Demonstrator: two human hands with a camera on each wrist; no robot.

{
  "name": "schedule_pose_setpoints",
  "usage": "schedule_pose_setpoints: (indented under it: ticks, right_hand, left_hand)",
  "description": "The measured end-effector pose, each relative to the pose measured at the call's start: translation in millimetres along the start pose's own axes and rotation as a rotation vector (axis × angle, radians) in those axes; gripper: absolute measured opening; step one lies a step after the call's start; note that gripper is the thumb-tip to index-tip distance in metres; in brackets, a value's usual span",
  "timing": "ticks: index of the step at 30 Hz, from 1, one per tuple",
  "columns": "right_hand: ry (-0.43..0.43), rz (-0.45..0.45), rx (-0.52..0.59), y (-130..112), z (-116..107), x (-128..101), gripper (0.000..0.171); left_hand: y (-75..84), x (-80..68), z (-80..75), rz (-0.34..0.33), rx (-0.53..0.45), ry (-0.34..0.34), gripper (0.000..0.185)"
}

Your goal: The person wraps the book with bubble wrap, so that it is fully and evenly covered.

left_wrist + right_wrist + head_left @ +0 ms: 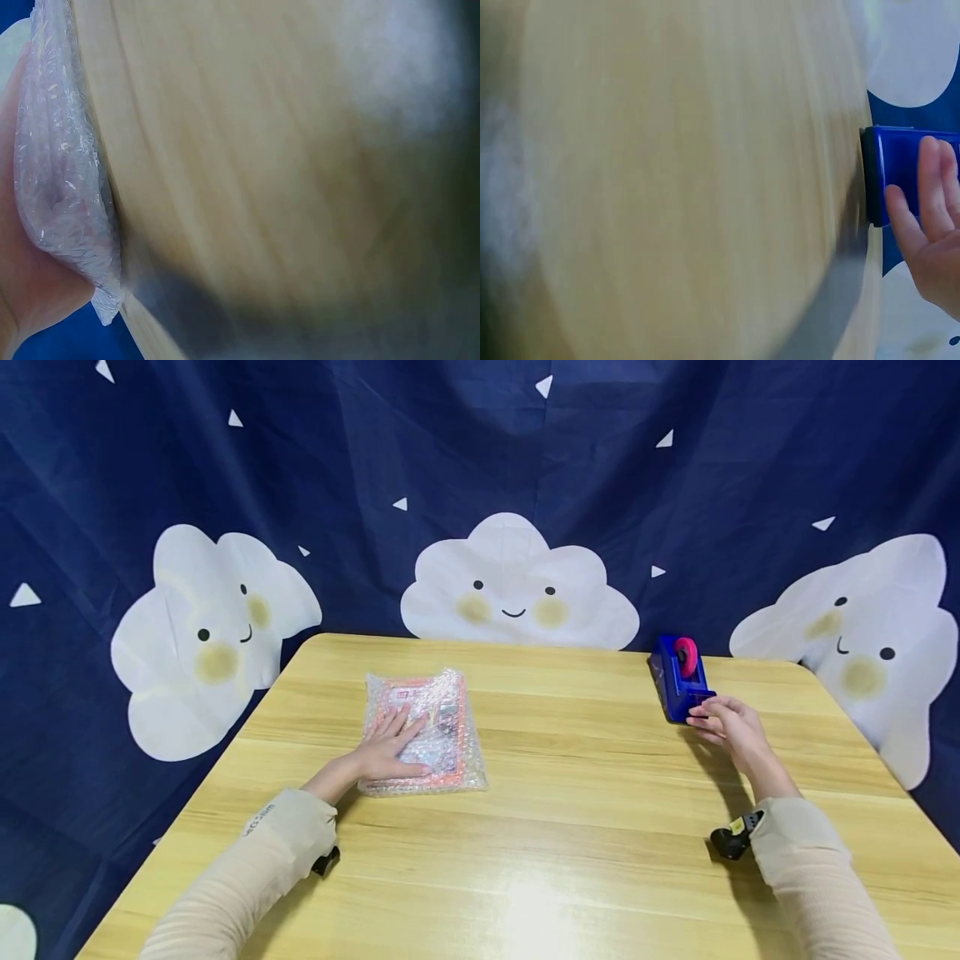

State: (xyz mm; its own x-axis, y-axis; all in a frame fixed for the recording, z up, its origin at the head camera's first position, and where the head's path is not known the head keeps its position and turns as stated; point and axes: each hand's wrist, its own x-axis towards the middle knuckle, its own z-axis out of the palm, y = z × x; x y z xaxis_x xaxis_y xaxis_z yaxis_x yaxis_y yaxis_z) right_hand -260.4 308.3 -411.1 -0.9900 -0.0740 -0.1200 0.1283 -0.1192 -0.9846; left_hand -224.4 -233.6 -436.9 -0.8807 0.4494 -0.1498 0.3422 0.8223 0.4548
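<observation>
Head view only, right of frame: pink tape roll (686, 657) on dispenser (679, 695). Left hand (386, 750) spread flat, partly hiding bubble-wrapped package (448, 731). Right hand (735, 727) at dispenser front; cannot tell if pinching.

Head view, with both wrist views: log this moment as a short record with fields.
left hand: fingers spread, resting on the bubble-wrapped package
package contents: flat, orange-edged printed item
right hand: fingertips at the near end of the blue tape dispenser; whether they pinch tape is unclear
dispenser load: pink roll
surface: wood-grain table
package position: left of the dispenser
backdrop: navy cloth with smiling clouds
</observation>
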Motion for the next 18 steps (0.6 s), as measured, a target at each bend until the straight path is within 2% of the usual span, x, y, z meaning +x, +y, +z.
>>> schedule_pose_setpoints:
  ticks: [3,6,15,18]
  right_hand:
    - [-0.025,0.065,-0.031,-2,0,-2,0.016]
    - [-0.046,0.089,-0.07,-2,-2,-2,0.018]
    - [-0.075,0.063,-0.165,21,-23,21,0.015]
    - [-0.064,0.039,-0.22,16,-17,15,0.017]
  left_hand:
    - [0.6,0.0,-0.3,-0.005,0.002,-0.001,0.091]
    - [1.1,0.2,-0.6,0.0,-0.002,0.003,0.09]
    - [-0.1,0.5,0.4,0.001,0.0,0.007,0.091]
    - [-0.6,0.5,0.6,0.003,-0.002,0.007,0.091]
